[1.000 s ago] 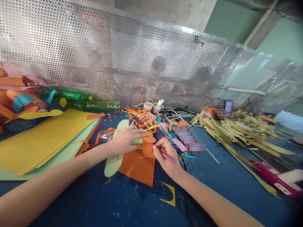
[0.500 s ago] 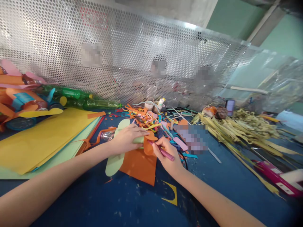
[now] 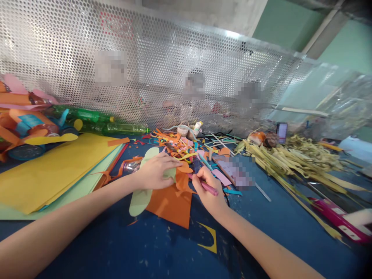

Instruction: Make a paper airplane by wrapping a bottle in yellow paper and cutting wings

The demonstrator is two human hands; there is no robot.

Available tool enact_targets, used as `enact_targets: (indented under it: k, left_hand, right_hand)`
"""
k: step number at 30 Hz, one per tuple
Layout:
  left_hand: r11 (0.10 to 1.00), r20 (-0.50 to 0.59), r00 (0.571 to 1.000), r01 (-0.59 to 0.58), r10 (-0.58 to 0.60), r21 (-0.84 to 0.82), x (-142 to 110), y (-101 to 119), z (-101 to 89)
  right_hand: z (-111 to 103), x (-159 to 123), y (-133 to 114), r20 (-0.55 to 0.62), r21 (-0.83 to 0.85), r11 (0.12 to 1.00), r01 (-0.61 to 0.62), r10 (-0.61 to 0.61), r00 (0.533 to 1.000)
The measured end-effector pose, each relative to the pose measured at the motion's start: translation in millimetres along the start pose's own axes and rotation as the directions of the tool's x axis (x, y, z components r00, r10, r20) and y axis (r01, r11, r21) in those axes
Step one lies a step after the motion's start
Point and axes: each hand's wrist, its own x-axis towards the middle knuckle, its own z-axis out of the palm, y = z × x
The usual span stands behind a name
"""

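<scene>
Orange paper [image 3: 171,211] lies well in from the blue table's [image 3: 162,255] far edge — beside it, an open left hand [image 3: 155,170] presses flat on a pale green cutout [image 3: 140,203], while the right hand [image 3: 211,197] grips a pink pen [image 3: 210,189]. Green bottles [image 3: 124,128] lie toward the far edge; markings on a magenta object [image 3: 334,215] are too blurred to read.

Moved the right hand [image 3: 209,193] a little to the right, farther from the left hand [image 3: 154,170]. Took the pink pen [image 3: 209,188] along too, with its tip now by the right side of the small orange paper [image 3: 181,181], not over its middle like before. Let more of that orange paper show, with a bit now poking out by the right hand.
</scene>
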Motion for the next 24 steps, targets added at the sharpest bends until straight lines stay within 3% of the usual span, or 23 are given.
enact_targets:
  k: [11,24]
  left_hand:
    - [1.000,-0.032,0.999,-0.004,0.005,0.026,0.9,-3.6,5.1]
    - [0.999,0.006,1.000,0.026,-0.027,0.043,-0.3,-2.1,2.0]
  right_hand:
    - [0.2,-0.6,-1.5,0.005,-0.032,0.999,0.015,-0.015,1.000]
    - [7.5,-5.2,-4.5,0.075,-0.085,0.994,0.061,-0.055,0.996]
